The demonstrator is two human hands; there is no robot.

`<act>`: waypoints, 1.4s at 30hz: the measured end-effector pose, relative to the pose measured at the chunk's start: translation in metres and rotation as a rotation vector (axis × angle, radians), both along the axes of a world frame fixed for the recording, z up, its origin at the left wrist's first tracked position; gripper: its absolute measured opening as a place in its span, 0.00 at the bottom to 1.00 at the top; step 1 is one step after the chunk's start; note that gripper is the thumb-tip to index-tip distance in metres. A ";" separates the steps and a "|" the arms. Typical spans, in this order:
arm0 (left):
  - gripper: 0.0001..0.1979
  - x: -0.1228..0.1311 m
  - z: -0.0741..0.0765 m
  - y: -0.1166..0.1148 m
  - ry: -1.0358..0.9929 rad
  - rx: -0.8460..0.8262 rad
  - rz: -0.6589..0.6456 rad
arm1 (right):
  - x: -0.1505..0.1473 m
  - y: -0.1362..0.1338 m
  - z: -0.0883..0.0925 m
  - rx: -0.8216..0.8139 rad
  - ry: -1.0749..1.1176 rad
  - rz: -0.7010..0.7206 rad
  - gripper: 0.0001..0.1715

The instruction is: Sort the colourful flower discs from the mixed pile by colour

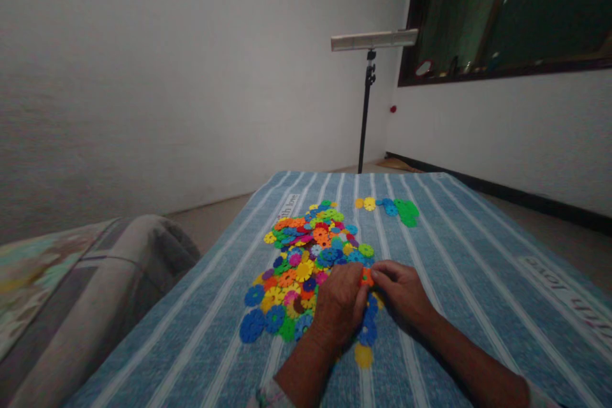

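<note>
An orange notched disc (366,277) is pinched between my two hands at the right side of a pile of colourful flower-shaped discs (305,269). My left hand (340,299) grips its left side, with the thumb and fingers partly over the pile. From the right, my right hand (400,287) holds the disc between thumb and fingertips. Just below the hands lie blue discs (368,329) and a yellow disc (364,356), partly behind my left hand.
Farther back on the striped cloth (449,248) lie green discs (407,212), blue discs (390,206) and a yellow disc (370,204). A lamp on a stand (366,108) rises behind the table. A draped blanket (129,268) is at the left.
</note>
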State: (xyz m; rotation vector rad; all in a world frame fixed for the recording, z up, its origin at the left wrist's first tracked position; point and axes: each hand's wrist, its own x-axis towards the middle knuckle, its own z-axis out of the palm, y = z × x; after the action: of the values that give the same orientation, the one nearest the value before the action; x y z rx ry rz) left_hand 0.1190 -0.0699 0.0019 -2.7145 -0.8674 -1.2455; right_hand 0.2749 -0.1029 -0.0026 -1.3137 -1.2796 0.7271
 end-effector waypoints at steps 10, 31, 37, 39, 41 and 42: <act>0.08 0.000 -0.001 -0.001 0.075 -0.089 -0.037 | 0.000 0.000 -0.008 -0.003 0.037 -0.031 0.11; 0.12 -0.005 0.010 0.008 -0.203 -0.577 0.094 | 0.074 0.025 -0.038 0.028 -0.822 -0.343 0.16; 0.12 -0.017 0.022 0.021 -0.155 -0.552 0.205 | 0.074 0.026 -0.040 0.027 -0.759 -0.325 0.15; 0.13 -0.022 0.029 0.032 -0.105 -0.529 0.268 | 0.075 0.027 -0.039 0.017 -0.736 -0.323 0.15; 0.14 -0.025 0.037 0.047 -0.019 -0.519 0.332 | 0.075 0.027 -0.039 0.007 -0.721 -0.316 0.14; 0.14 -0.027 0.041 0.055 0.017 -0.513 0.377 | 0.075 0.027 -0.039 0.003 -0.715 -0.314 0.14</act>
State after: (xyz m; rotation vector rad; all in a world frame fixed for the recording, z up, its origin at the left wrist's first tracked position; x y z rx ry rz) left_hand 0.0923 -0.0150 0.0428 -2.6889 -1.8086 -1.0274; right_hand 0.3502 -0.0760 -0.0417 -1.8038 -1.5605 0.0143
